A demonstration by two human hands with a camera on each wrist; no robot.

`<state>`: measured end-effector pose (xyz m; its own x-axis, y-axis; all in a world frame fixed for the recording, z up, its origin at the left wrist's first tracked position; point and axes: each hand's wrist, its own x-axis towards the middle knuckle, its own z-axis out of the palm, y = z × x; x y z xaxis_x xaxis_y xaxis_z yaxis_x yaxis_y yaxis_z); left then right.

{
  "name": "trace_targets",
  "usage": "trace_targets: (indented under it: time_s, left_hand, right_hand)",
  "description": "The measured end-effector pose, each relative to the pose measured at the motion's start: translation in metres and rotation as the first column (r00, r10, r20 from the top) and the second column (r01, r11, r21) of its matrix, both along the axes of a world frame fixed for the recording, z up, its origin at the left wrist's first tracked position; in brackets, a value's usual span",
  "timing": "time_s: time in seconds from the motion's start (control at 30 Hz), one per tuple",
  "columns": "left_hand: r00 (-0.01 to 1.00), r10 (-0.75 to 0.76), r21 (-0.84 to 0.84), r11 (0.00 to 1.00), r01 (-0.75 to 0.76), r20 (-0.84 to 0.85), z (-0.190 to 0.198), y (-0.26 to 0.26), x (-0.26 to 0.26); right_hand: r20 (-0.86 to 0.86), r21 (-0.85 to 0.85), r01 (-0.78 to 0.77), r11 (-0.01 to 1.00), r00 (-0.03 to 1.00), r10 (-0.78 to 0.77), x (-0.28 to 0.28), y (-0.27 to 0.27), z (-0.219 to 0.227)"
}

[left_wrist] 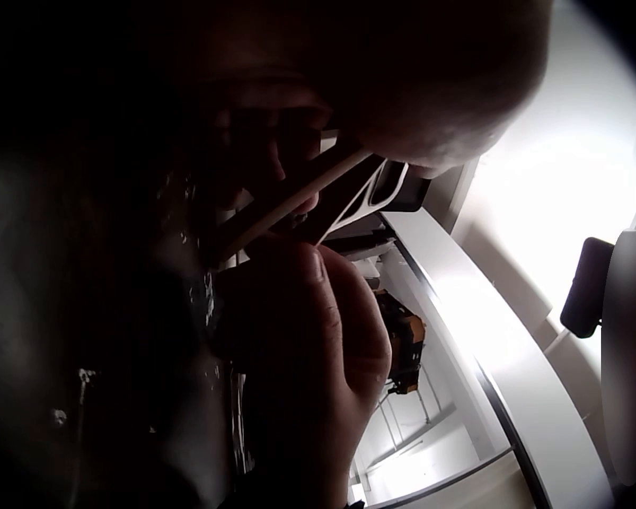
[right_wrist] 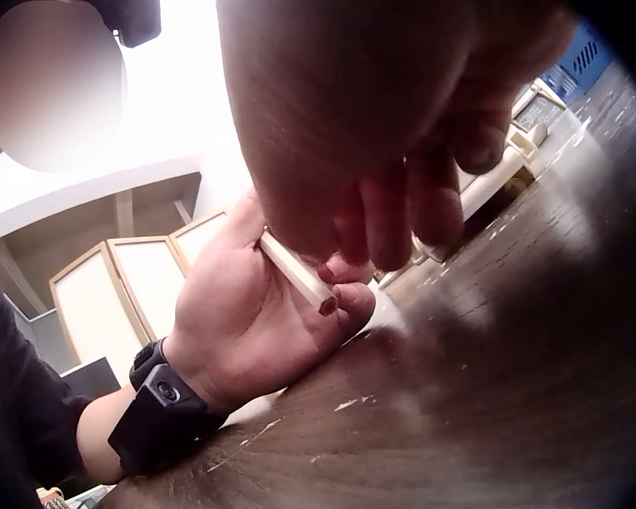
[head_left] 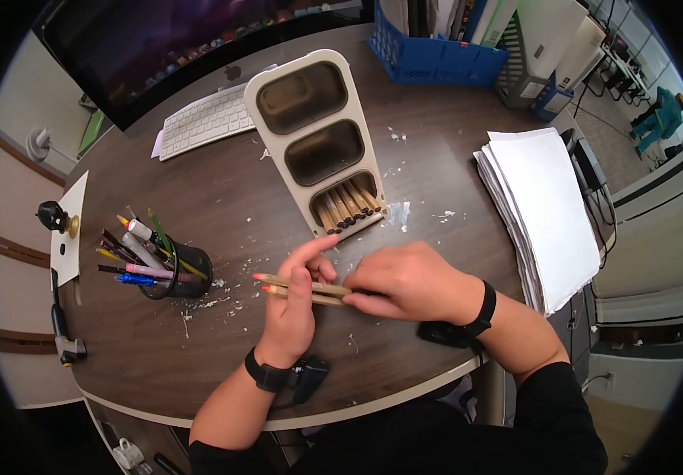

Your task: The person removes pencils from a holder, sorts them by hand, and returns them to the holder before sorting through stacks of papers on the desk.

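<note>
Pencils [head_left: 324, 288] pinched near the three-compartment tray [head_left: 280, 146]

Left hand [head_left: 290, 317] clasps two pink-tipped pencils under its thumb, in front of the tray; right hand [head_left: 409, 277] pinches their other ends. The tray's nearest compartment holds a row of dark-ended pencils [head_left: 349, 202]. Left of the tray, a mesh cup [head_left: 195, 267] contains pens and markers [head_left: 142, 252]; to its rear right, a blue holder [head_left: 436, 62] carries files. Behind the tray, the monitor [head_left: 120, 79] bears an apple logo [head_left: 233, 73].

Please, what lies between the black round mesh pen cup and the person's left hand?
Between the left hand and the cup, the head view shows small white scraps scattered on the brown wood-grain desk.
</note>
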<state>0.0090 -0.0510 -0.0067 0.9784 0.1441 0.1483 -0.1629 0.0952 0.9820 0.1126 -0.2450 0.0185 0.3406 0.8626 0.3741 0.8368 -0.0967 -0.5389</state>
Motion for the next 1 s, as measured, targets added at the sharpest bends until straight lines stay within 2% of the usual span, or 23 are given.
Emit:
trace_targets:
  time_s: [0.03,0.1,0.13,0.2,0.3,0.33,0.4,0.53,0.6,0.73,0.8,0.83,0.9,1.0]
  left_hand:
    - [1.0,0.002,-0.02,1.0,-0.002,-0.015,-0.001,0.0,0.0]
    - [0.999,0.002,-0.043,0.999,-0.003,-0.034,-0.002,0.0,-0.002]
    - [0.998,-0.045,-0.029,0.999,0.044,-0.044,-0.002,0.001,-0.002]
    - [0.995,-0.089,-0.015,0.996,0.088,-0.052,0.0,0.003,-0.003]
    - [0.987,-0.135,0.031,0.99,0.138,-0.084,0.0,0.004,-0.004]
    - [0.99,-0.119,0.011,0.993,0.12,-0.076,0.0,0.003,-0.005]
    - [0.992,-0.109,-0.008,0.994,0.108,-0.07,0.0,0.001,-0.004]
    - [0.995,-0.081,-0.052,0.996,0.078,-0.055,0.002,0.001,-0.003]
    - [0.995,-0.083,-0.052,0.995,0.08,-0.057,0.002,0.0,-0.005]
    - [0.994,-0.106,-0.117,0.988,0.102,-0.03,0.002,-0.002,-0.002]
    - [0.994,-0.104,-0.119,0.988,0.101,-0.016,0.003,-0.002,0.0]
    - [0.994,-0.108,-0.115,0.988,0.104,-0.031,0.004,-0.002,0.0]
    - [0.993,-0.108,-0.114,0.988,0.101,-0.05,0.0,-0.001,-0.003]
    - [0.993,-0.101,-0.108,0.99,0.095,-0.055,-0.007,0.0,-0.006]
  right_hand:
    - [-0.003,-0.001,-0.002,1.0,1.0,0.002,0.0,0.0,0.004]
    - [-0.089,0.28,0.149,0.948,0.988,-0.129,0.002,0.001,0.019]
    - [-0.076,0.424,0.158,0.892,0.987,-0.139,0.006,0.0,0.014]
    - [-0.122,0.522,0.243,0.818,0.97,-0.211,0.007,-0.006,0.017]
    - [-0.149,0.444,0.181,0.878,0.981,-0.127,0.012,-0.003,0.016]
    - [-0.144,0.318,0.142,0.937,0.984,-0.101,0.012,-0.003,0.019]
    - [-0.16,0.158,0.098,0.983,0.984,-0.072,0.008,-0.003,0.014]
    - [-0.033,0.293,0.084,0.952,0.996,-0.078,0.011,-0.001,0.01]
    - [-0.145,0.214,0.094,0.972,0.987,-0.063,0.009,-0.003,0.019]
    - [-0.099,0.138,0.089,0.987,0.992,-0.075,0.005,0.002,0.01]
    - [-0.111,0.261,0.089,0.961,0.992,-0.062,0.003,0.003,0.015]
    - [-0.108,0.263,0.087,0.961,0.992,-0.06,0.004,0.002,0.016]
    - [-0.018,0.516,0.083,0.853,0.996,-0.086,0.008,-0.004,0.017]
    - [-0.022,0.63,0.145,0.763,0.985,-0.17,0.011,-0.008,0.022]
